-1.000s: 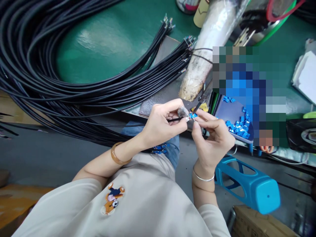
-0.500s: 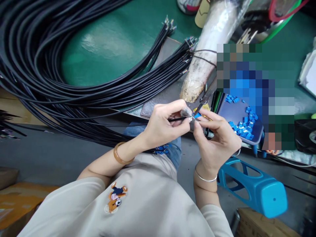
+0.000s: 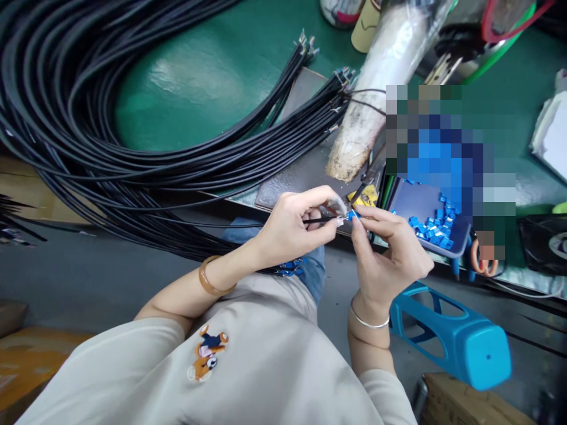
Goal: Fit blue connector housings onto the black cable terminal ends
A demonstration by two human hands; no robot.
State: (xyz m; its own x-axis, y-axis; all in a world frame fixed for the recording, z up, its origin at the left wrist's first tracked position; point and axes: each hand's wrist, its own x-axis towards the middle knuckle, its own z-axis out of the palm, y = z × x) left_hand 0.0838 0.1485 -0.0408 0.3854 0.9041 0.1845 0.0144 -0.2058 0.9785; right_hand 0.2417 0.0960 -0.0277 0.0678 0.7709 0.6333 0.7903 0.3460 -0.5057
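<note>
My left hand (image 3: 290,227) pinches the end of a thin black cable (image 3: 221,225) that runs off to the left. My right hand (image 3: 390,254) holds a small blue connector piece (image 3: 353,215) between thumb and forefinger, right against the cable's tip. Both hands meet just in front of the bench edge, above my lap. A dark tray (image 3: 411,203) with several loose blue connector pieces (image 3: 432,227) lies just right of my right hand.
A big coil of black cables (image 3: 66,118) covers the left of the green bench (image 3: 212,77), its stripped ends (image 3: 339,77) resting on a grey plate (image 3: 301,171). A plastic-wrapped cylinder (image 3: 376,88) stands behind the hands. A blue plastic stool (image 3: 456,336) lies at lower right; scissors' orange handles (image 3: 481,262) show nearby.
My hands stay together at the cable tip, with only small finger shifts on the blue piece. The view has drifted slightly.
</note>
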